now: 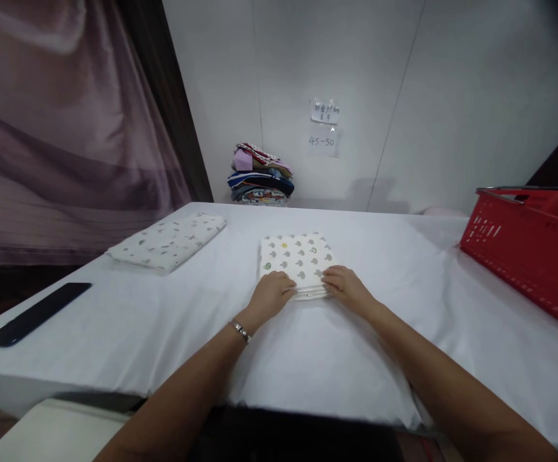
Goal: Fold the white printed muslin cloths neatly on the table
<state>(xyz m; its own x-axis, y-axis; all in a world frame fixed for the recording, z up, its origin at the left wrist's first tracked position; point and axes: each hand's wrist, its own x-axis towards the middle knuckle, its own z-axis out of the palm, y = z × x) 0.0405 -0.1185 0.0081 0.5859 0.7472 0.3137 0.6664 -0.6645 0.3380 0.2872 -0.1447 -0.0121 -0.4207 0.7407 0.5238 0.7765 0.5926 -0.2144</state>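
Observation:
A folded white cloth (298,255) printed with grey tree-like shapes and a few green and yellow marks lies on the middle of the table. Its layered near edge faces me. My left hand (273,294) has its fingers closed on the near left corner, and a metal bracelet (240,330) circles that wrist. At the near right corner my right hand (347,289) grips the same cloth, fingers on top and thumb at the edge. Another folded white cloth (170,242), with small grey prints, lies flat to the left, apart from both hands.
The table has a white cover (201,333). A flat dark strip (35,314) rests near its left edge, and a red plastic basket (529,250) stands at the right. Behind the far edge rises a pile of folded fabrics (262,176). Paper signs (324,128) hang on the wall.

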